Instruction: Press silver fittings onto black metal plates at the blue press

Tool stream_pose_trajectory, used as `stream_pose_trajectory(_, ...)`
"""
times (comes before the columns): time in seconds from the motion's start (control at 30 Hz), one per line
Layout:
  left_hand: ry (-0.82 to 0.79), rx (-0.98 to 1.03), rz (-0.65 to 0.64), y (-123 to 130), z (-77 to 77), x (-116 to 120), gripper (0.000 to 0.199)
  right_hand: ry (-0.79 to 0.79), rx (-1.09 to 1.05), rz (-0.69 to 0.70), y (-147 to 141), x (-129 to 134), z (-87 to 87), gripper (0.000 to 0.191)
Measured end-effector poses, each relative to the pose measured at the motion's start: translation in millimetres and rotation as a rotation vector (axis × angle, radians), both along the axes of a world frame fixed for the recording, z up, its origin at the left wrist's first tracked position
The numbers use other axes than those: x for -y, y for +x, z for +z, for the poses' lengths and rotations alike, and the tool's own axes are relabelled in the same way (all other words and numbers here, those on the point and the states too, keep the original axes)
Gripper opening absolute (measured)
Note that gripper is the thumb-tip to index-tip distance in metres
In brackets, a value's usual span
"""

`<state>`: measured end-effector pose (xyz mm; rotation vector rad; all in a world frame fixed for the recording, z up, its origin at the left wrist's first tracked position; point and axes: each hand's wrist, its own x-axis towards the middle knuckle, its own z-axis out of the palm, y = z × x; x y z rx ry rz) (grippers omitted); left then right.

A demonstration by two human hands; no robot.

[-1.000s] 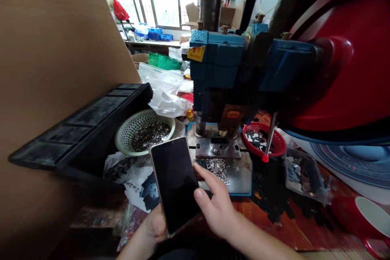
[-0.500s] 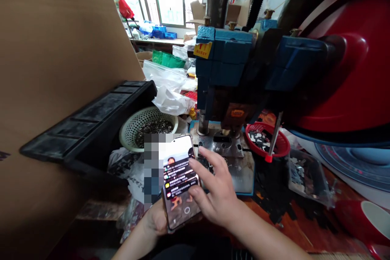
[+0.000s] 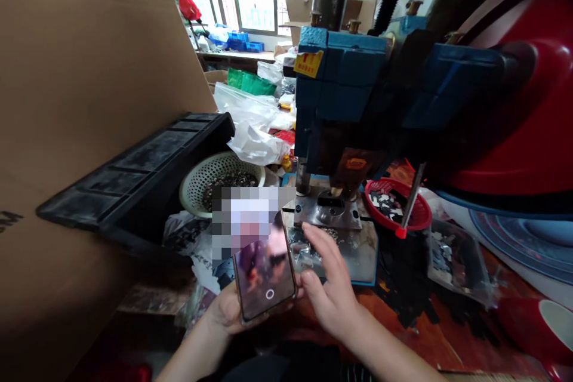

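My left hand (image 3: 228,310) is wrapped round a smartphone (image 3: 265,280), holding it tilted with the screen toward me. The phone's upper part is covered by a pixelated patch; below it the screen shows a blurred picture and a white ring near the bottom. My right hand (image 3: 329,280) hovers just right of the phone, fingers stretched out and apart, holding nothing. Behind the hands stands a blue press machine (image 3: 344,77), its metal base plate (image 3: 362,250) strewn with small scraps.
A pale green basket (image 3: 190,185) of small dark pieces stands left, beside a black crate (image 3: 134,167) and a large cardboard sheet (image 3: 89,42). At right are a red basket (image 3: 423,224), a clear plastic box (image 3: 470,286) and a red cup (image 3: 523,328). A big red wheel (image 3: 514,137) fills the upper right.
My right hand has drawn back from the phone's screen to its right side. The list of text on the screen has gone, leaving a blurred picture. The view has shifted slightly.
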<state>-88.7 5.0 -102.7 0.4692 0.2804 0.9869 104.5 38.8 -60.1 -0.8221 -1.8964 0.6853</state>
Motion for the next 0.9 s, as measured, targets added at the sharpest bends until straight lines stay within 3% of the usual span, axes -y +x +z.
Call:
stream_pose_trajectory(0.07,0.032,-0.006,-0.042,-9.5,5.3,-0.6,0.074,-0.059,0.011,-0.011,8.5,4.4,-15.6,0.046)
stream_pose_trajectory(0.17,0.066,0.004,-0.007,-25.1,11.9,-2.2,0.068,-0.144,0.021,-0.066,23.9,12.2,-38.5,0.043)
stream_pose_trajectory(0.3,0.031,0.068,0.163,-42.4,6.9,-3.2,0.059,-0.220,0.025,-0.132,41.6,21.7,-58.5,0.039)
stream_pose_trajectory(0.43,-0.059,0.082,0.342,-51.0,-5.4,-5.0,0.058,-0.246,0.030,-0.153,47.7,26.9,-64.8,0.038)
stream_pose_trajectory(0.57,-0.123,0.061,0.453,-52.2,-13.9,-9.7,0.051,-0.234,0.038,-0.136,44.9,28.5,-63.5,0.038)
stream_pose_trajectory(0.7,-0.140,0.061,0.401,-49.5,-17.0,-13.4,0.051,-0.178,0.109,-0.074,37.2,24.6,-54.6,0.034)
stream_pose_trajectory(0.9,-0.089,0.071,0.306,-33.8,-14.9,-9.0,0.051,-0.019,0.282,0.160,-1.6,1.0,-14.7,0.040)
